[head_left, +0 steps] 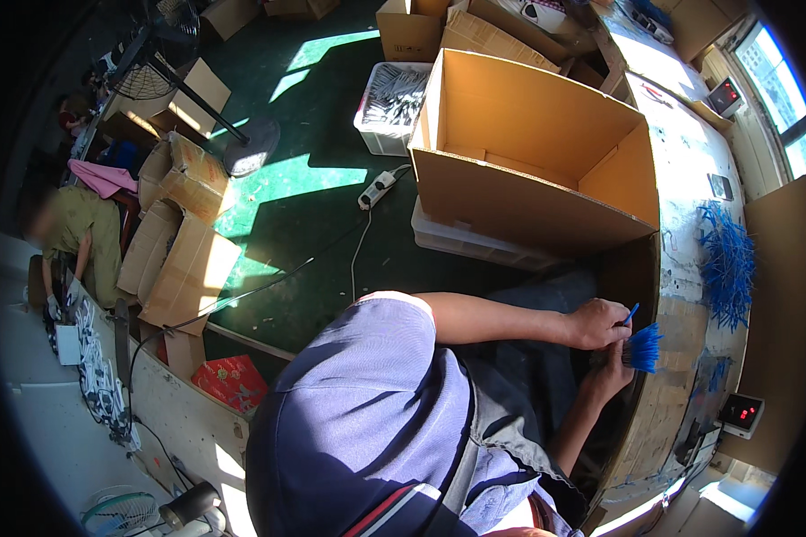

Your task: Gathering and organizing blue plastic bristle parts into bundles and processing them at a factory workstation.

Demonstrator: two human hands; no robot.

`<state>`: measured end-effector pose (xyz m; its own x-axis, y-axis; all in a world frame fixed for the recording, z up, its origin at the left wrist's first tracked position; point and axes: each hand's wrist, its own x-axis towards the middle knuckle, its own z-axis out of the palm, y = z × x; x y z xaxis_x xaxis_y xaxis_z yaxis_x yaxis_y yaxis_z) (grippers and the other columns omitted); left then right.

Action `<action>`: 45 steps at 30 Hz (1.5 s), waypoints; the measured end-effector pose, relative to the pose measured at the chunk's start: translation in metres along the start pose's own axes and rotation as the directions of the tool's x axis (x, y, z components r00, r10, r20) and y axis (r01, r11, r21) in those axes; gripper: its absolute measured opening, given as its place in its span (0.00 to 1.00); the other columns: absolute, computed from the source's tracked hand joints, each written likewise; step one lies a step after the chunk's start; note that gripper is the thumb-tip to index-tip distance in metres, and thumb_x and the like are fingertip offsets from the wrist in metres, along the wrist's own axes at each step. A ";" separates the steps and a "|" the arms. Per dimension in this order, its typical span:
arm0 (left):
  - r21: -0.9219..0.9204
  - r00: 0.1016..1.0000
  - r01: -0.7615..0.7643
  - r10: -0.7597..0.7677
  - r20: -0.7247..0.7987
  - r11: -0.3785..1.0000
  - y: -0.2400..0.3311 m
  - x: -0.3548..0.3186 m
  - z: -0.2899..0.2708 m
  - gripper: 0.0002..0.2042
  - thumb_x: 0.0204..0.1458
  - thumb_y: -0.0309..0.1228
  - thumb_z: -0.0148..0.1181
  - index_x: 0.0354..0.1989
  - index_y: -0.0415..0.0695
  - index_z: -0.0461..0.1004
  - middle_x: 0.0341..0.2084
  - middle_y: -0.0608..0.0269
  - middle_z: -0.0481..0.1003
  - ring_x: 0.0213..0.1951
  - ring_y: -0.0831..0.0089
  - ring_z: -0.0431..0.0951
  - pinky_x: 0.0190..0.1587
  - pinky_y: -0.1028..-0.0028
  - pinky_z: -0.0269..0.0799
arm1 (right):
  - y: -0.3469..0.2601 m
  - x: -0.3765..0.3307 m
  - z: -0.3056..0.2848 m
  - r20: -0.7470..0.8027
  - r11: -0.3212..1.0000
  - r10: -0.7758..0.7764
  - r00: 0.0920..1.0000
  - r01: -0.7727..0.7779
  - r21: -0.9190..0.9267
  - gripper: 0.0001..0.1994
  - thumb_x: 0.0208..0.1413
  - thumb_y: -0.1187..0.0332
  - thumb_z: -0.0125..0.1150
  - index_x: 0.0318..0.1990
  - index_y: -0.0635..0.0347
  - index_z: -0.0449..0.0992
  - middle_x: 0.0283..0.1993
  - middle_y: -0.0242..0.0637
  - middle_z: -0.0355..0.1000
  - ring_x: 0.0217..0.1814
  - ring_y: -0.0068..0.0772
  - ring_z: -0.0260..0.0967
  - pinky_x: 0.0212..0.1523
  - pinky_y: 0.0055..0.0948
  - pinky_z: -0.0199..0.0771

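Observation:
My left hand (pixel 598 324) is closed, fingers pinched, with a thin blue strip (pixel 633 313) poking out past the fingertips. Just below it my right hand (pixel 611 371) wraps round a bundle of blue strands (pixel 642 349), whose blue ends fan out toward the workbench. The two hands nearly touch, at the bench's near edge. What the strands look like inside my right fist is hidden. On the workbench (pixel 681 331) beyond lies a loose heap of similar thin blue strips (pixel 727 264).
A large open cardboard box (pixel 537 201) stands on a clear plastic bin (pixel 475 242). Nearby are a white bin of grey pieces (pixel 394 98) and a power strip (pixel 378 190) with its cable on the green floor. Far left, a person (pixel 85 237) sits working by a fan stand (pixel 252 148).

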<state>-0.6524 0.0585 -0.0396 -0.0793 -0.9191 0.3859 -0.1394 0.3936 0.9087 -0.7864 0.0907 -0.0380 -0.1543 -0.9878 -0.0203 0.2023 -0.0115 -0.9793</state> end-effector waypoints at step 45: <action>0.008 0.963 0.201 -0.199 0.183 0.980 0.018 -0.019 -0.025 0.11 0.53 0.33 0.68 0.39 0.40 0.81 0.36 0.55 0.81 0.40 0.61 0.82 0.45 0.64 0.77 | -0.002 -0.038 -0.043 0.101 0.971 0.196 0.975 -0.208 0.118 0.06 0.60 0.76 0.63 0.43 0.66 0.75 0.35 0.36 0.74 0.32 0.27 0.70 0.34 0.28 0.70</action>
<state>-0.6289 0.0826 -0.0270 -0.2295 -0.9598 0.1618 -0.1602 0.2013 0.9664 -0.8230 0.1347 -0.0439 -0.0131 -0.9813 -0.1918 0.3426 0.1758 -0.9229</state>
